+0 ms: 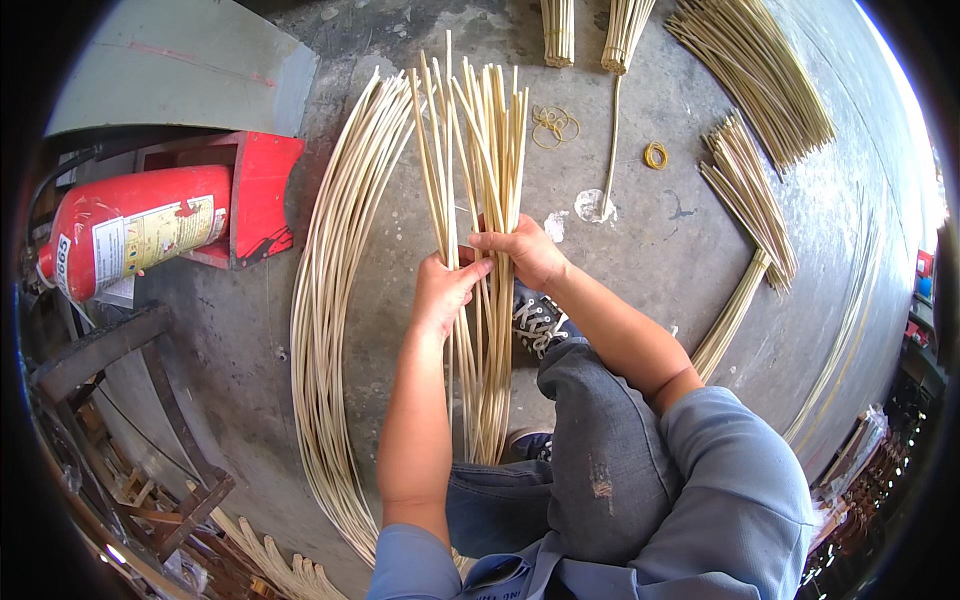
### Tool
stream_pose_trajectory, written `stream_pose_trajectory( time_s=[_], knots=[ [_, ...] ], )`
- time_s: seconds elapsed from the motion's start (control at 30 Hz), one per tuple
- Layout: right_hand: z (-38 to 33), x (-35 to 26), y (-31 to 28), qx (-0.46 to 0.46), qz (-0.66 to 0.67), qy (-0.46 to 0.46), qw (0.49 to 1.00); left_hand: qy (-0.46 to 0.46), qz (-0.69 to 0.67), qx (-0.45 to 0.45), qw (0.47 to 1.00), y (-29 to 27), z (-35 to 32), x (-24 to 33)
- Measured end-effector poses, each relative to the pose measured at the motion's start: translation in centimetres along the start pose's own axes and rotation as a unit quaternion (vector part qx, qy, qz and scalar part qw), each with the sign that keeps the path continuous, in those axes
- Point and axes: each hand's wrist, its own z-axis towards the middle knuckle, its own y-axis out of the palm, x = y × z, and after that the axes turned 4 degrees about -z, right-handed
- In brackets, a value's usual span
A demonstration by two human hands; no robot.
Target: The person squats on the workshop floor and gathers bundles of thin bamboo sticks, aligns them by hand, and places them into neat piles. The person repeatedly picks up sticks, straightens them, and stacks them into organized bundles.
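My left hand (442,288) and my right hand (524,250) both grip one upright bundle of pale rattan canes (487,150), left hand just below the right. The cane tops fan out above my hands; their lower ends stand on the concrete floor between my knees. My right knee in grey trousers (590,420) and a dark shoe (536,325) lie just right of the bundle.
A long curved pile of canes (335,260) lies on the floor to the left. More cane bundles (755,65) (748,195) lie at the far right. Rubber bands (553,123) (655,154) lie beyond them. A red fire extinguisher (135,235) rests at left beside wooden frames (110,350).
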Motion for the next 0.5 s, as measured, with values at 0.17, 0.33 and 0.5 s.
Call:
stream_pose_trajectory(
  time_s=[0.17, 0.33, 0.5],
  knots=[
    [0.4, 0.5, -1.1, 0.021, -0.044, -0.014, 0.999, 0.037, 0.046, 0.020, 0.998, -0.5, 0.3, -0.6],
    [0.8, 0.8, -1.6, -0.014, -0.014, -0.016, 1.000, 0.134, -0.024, 0.101, 0.986, -4.5, 0.8, -0.6],
    [0.2, 0.2, -1.1, -0.016, 0.018, -0.010, 1.000, 0.036, -0.025, 0.019, 0.999, -1.1, 0.0, -0.3]
  ],
)
